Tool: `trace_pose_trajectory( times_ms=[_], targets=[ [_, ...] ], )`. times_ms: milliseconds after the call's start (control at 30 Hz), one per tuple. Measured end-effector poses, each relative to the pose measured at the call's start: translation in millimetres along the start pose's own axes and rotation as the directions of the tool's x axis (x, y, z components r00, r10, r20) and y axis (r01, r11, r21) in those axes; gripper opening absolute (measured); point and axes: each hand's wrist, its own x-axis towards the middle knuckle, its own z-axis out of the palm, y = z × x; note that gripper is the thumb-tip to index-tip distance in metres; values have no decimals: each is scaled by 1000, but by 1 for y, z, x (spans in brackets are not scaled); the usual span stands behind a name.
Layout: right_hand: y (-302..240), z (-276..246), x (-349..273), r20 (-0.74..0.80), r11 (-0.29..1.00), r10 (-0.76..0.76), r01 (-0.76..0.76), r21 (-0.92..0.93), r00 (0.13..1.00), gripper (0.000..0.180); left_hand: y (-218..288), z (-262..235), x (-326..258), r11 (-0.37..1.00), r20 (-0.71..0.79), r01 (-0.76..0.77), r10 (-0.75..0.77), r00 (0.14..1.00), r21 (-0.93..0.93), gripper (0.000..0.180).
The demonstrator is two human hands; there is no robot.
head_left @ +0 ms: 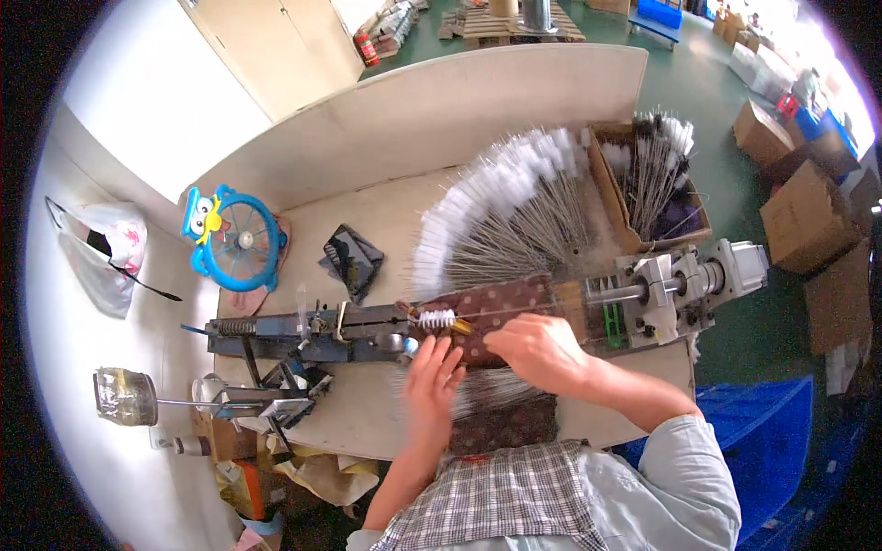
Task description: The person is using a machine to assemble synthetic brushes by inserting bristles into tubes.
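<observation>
A small twisted-wire brush with white bristles (436, 318) lies across the middle of a long metal bench machine (372, 328); its thin wire runs to the right. Just below the bristles is my left hand (430, 378), slightly blurred, fingers stretched out and nothing visible in them. My right hand (540, 351) is over a brown dotted cloth (491, 298), its fingers pinched together; whatever is between them is hidden. A yellow piece (461, 326) sits beside the brush. More thin wires (501, 390) lie on the near side, between my forearms.
Behind the machine, white-tipped wire brushes (514, 197) are fanned out by a carton of brushes (614, 197). The machine's shaft and motor (735, 266) stand at right, a blue toy-like fan (241, 241) at left. A low panel (441, 101) borders the table; a blue crate (763, 450) stands below right.
</observation>
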Motion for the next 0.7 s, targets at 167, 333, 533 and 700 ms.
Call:
trace_pose_trajectory(
  times_ms=[167, 333, 533, 700],
  targets=[
    [11, 31, -29, 177, 997, 81, -78, -26, 981, 8, 9, -123, -13, 987, -400, -159, 145, 905, -2, 40],
    [11, 48, -34, 272, 997, 73, -64, -43, 959, 13, 50, -288, -42, 859, -838, -504, 207, 505, -92, 36],
    [14, 21, -27, 308, 986, 143, -108, -130, 941, 10, 91, -326, -56, 940, -880, -326, 234, 413, 97, 49],
    [14, -1, -37, 253, 967, 210, -161, -198, 944, 10, 37, -288, -40, 906, -773, -411, 189, 605, -100, 36]
  ],
)
